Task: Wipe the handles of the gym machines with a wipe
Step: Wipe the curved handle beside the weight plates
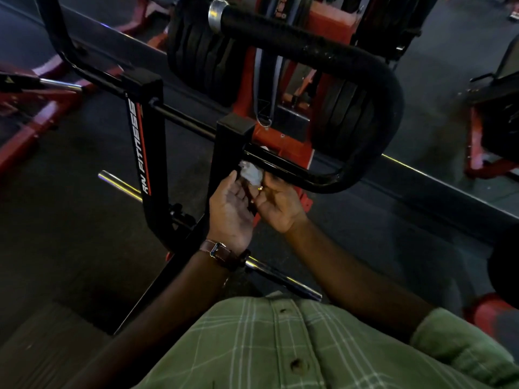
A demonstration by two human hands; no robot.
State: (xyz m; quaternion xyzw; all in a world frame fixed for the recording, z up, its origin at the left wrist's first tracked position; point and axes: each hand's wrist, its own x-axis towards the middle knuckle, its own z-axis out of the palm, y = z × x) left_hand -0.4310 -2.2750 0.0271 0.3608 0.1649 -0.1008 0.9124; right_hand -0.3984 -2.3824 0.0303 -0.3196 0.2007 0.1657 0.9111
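Two hands (254, 200), one wipe (250, 172), seemingly against one handle (295, 172).

Under me is the dark gym floor (84, 248), matte and a little scuffed. The black machine frame (146, 141) marked "RAV FITNESS" stands on it, its uprights rising toward me. Beyond that, a red machine base (280, 141) sits on the floor with a stack of black weight plates (202, 51) above it. Red frame legs (33, 127) rest on the floor at my far left, and another red frame (483, 153) stands at my right.
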